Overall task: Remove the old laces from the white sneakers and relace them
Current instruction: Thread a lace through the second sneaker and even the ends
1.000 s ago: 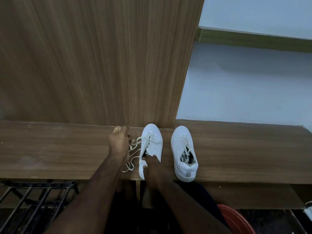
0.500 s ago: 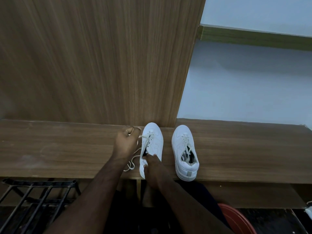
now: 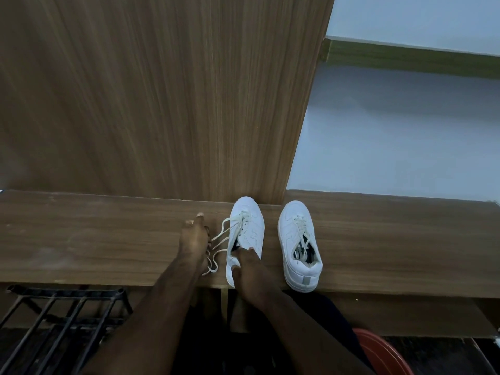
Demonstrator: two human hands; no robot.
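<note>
So there's a pair of white sneakers sitting on a long wooden desk [image 3: 108,239], toes pointing away from the person toward the tall wood panel [image 3: 162,90] behind it. The left sneaker [image 3: 247,234] sits right in front of that panel, heel at the desk's near edge. The right sneaker [image 3: 299,244] is just beside it, not touching, and it's fully laced up, with the laces [image 3: 300,226] running down over the tongue.

The left sneaker is the one being worked on. Its lace [image 3: 224,239] is threaded only through the eyelets near the toe, and the loose strands spill off to the left across the desk in a few loops.

The left hand [image 3: 194,239] is on the desk just left of that sneaker, seen from the back, and the strands run right up to its fingers. It looks like it's gripping them, but the fingertips are hidden under the hand, so the exact pinch can't be made out. The right hand [image 3: 250,269] is curled around the heel end of the left sneaker, thumb on the outer side, fingers at the opening.

Down low on the left there's a black metal rack [image 3: 62,315], and at the bottom right a red round thing [image 3: 384,355], maybe a tub or stool. Pale wall [image 3: 405,131] on the right.
</note>
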